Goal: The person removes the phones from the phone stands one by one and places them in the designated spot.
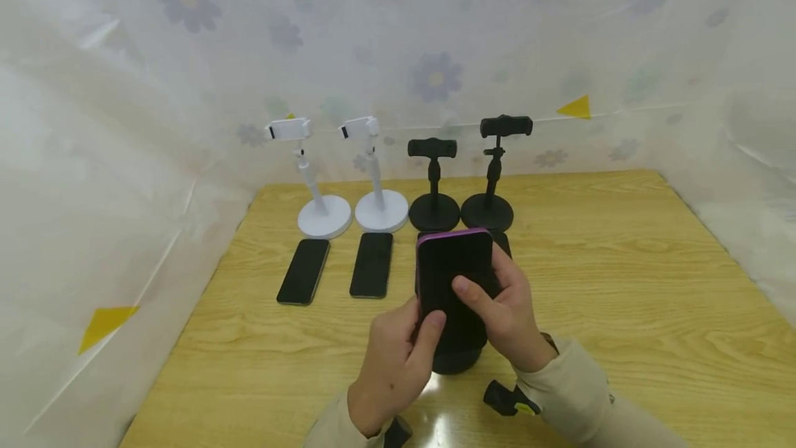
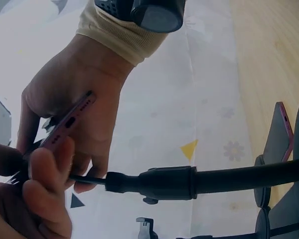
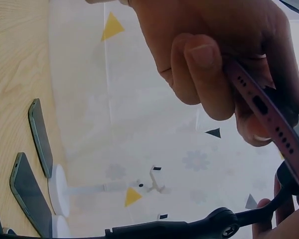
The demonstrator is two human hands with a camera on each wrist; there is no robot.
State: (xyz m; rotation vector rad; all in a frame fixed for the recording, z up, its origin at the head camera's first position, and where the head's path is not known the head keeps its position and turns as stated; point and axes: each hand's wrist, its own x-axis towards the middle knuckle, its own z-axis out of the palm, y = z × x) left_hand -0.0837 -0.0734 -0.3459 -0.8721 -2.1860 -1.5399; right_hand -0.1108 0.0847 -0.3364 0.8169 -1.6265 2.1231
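Note:
My left hand (image 1: 392,361) and right hand (image 1: 513,313) grip a smartphone (image 1: 457,261) with a purple edge and dark screen from both sides. Both thumbs lie on its screen, and the other fingers go behind it. Below the phone shows the round black base of a phone stand (image 1: 457,363). In the left wrist view, the black stand's pole (image 2: 214,181) leads towards the back of the phone (image 2: 70,122). A jointed black arm (image 3: 224,222) reaches behind it in the right wrist view. Hands hide most of the clamp, so whether it grips the phone is unclear.
Two white phone stands (image 1: 325,216) (image 1: 382,211) and two black ones (image 1: 434,213) (image 1: 488,213) line the back of the wooden table (image 1: 622,282). Dark phones (image 1: 302,272) (image 1: 372,265) lie before the white stands. Another phone (image 1: 501,244) is partly hidden. A flowered sheet (image 1: 373,54) hangs behind.

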